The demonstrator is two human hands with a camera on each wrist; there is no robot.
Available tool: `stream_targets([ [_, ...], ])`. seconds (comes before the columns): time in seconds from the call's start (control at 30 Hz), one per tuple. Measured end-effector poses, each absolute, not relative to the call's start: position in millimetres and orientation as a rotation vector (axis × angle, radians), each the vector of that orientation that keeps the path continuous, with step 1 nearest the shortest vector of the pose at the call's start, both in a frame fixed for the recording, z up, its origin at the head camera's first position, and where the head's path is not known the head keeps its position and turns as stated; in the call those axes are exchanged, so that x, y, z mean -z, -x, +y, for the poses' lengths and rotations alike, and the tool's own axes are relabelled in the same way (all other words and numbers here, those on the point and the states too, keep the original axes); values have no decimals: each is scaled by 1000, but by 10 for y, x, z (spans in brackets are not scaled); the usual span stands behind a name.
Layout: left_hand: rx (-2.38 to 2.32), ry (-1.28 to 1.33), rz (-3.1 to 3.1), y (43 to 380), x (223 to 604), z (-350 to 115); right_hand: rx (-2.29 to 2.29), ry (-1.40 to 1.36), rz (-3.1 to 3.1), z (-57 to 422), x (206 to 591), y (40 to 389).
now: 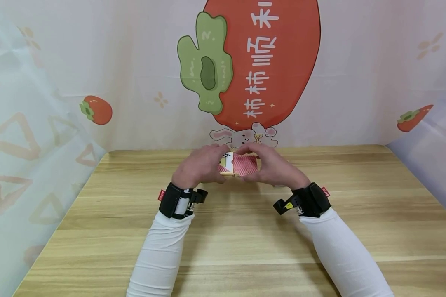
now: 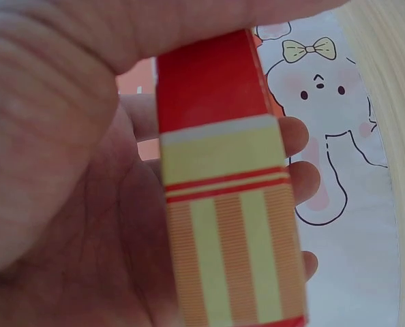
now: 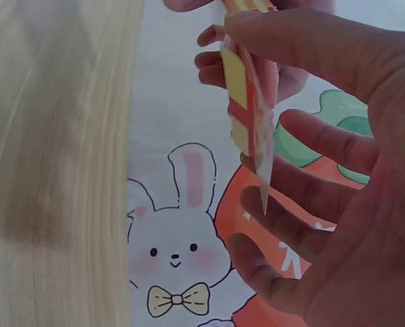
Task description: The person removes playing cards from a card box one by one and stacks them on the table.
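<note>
Both hands meet over the far part of the table, around a small playing card box (image 1: pixel 227 163). A white panel with a letter A and a red dotted surface show on it. My left hand (image 1: pixel 201 166) grips the left end. In the left wrist view its thumb lies along the narrow side of the box (image 2: pixel 230 225), striped yellow and orange with a red top, and fingertips show behind. My right hand (image 1: pixel 273 165) holds the red dotted end between thumb and fingers. The right wrist view has a thin pale edge (image 3: pixel 264 187) jutting toward the spread fingers.
The wooden table (image 1: pixel 238 255) stretches toward the viewer. Behind it hangs a white cloth (image 1: pixel 145 53) printed with a large red persimmon and a rabbit. A small pale flat thing (image 1: pixel 278 186) lies on the table by the right wrist.
</note>
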State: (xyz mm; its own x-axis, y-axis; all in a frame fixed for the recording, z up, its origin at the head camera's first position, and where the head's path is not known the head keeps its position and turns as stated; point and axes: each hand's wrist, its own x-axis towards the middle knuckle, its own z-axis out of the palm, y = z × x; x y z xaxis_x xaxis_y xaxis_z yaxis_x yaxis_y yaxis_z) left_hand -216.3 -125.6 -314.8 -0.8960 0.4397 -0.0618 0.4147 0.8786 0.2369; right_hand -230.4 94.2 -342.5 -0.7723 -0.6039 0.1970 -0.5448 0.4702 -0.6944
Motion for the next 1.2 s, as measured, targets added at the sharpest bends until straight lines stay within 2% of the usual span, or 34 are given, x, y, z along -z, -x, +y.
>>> stream_targets([
  [1.2,-401,-643,2923,2169,3135,-1294,973,1082,2715,1122,3310,2325],
])
